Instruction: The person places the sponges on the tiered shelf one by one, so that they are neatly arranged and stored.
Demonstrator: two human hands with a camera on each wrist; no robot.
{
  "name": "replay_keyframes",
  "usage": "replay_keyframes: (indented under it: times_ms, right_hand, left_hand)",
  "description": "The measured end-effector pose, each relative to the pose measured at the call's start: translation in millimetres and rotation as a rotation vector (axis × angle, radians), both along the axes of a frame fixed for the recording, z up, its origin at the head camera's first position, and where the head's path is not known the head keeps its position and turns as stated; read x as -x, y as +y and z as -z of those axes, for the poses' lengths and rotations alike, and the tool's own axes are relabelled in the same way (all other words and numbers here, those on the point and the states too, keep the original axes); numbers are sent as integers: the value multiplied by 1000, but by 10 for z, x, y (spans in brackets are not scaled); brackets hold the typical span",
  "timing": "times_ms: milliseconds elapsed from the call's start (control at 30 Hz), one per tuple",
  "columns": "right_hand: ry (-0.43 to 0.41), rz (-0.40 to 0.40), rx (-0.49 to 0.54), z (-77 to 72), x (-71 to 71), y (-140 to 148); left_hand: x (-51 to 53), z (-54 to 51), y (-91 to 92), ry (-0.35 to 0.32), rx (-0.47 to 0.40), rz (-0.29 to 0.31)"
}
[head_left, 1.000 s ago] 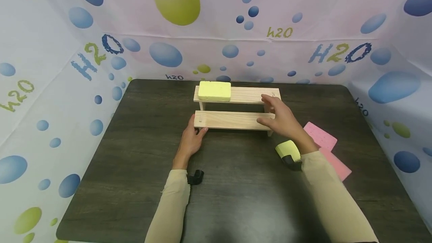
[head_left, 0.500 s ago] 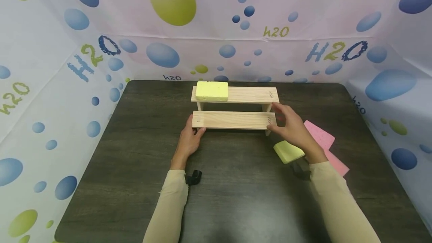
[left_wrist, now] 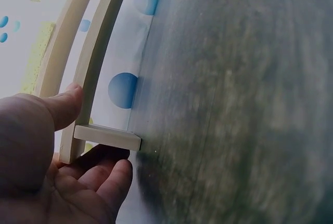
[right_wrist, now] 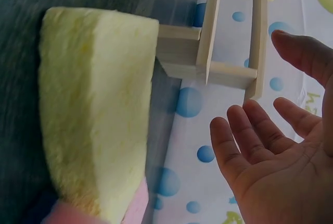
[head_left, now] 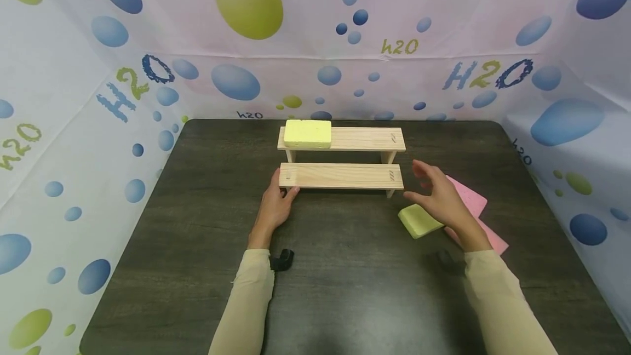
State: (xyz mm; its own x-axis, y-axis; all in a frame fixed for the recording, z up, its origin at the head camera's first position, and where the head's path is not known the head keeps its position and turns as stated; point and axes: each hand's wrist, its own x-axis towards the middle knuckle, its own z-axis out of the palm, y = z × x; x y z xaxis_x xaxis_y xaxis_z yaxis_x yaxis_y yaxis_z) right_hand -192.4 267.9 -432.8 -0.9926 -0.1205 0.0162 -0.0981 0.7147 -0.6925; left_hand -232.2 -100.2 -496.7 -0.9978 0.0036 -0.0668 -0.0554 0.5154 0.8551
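Note:
A two-step wooden stand (head_left: 340, 175) stands on the table, a front board low and a rear board higher. At its left end my left hand (head_left: 274, 208) grips the front board, thumb on the near edge. In the left wrist view, this hand's fingers (left_wrist: 112, 179) curl by the board's leg. On the rear board's left side lies a yellow sponge (head_left: 308, 134). My right hand (head_left: 442, 196) hovers off the stand's right end, fingers spread and holding nothing. Just below it a second yellow sponge (head_left: 419, 220) lies on the table, large in the right wrist view (right_wrist: 99, 104).
Two pink sponges (head_left: 468, 196) lie overlapping beneath and beyond the right hand, partly hidden by it. A dark wood-grain table (head_left: 197, 289) carries everything. A white sheet printed with bubbles (head_left: 296, 32) closes off the back and both sides.
My right hand has drawn back from the stand's right end, moving right and slightly toward me. The left hand keeps its grip. The camera view has shifted a little.

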Motion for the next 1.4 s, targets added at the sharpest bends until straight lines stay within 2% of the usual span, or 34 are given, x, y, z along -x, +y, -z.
replay_keyframes:
  times_ms: [233, 533, 700, 900, 967, 1167, 1400]
  right_hand:
    - [-14, 42, 42, 81, -120, 139]
    - [-51, 135, 111, 230, -367, 344]
    - [-46, 170, 73, 272, -480, 419]
    - [19, 176, 12, 268, -572, 486]
    - [17, 188, -18, 261, -608, 512]
    - [-57, 253, -113, 259, -759, 618]
    - [-21, 301, -195, 352, -964, 777]
  left_hand:
    - [5, 12, -4, 3, 9, 7]
    - [1, 3, -15, 1, 10, 5]
    - [-1, 5, -17, -11, 8, -1]
    - [-6, 0, -16, -12, 9, 3]
    - [-8, -2, -16, -11, 8, 7]
    - [-7, 5, -23, -7, 9, 16]
    - [-6, 12, -27, -7, 9, 22]
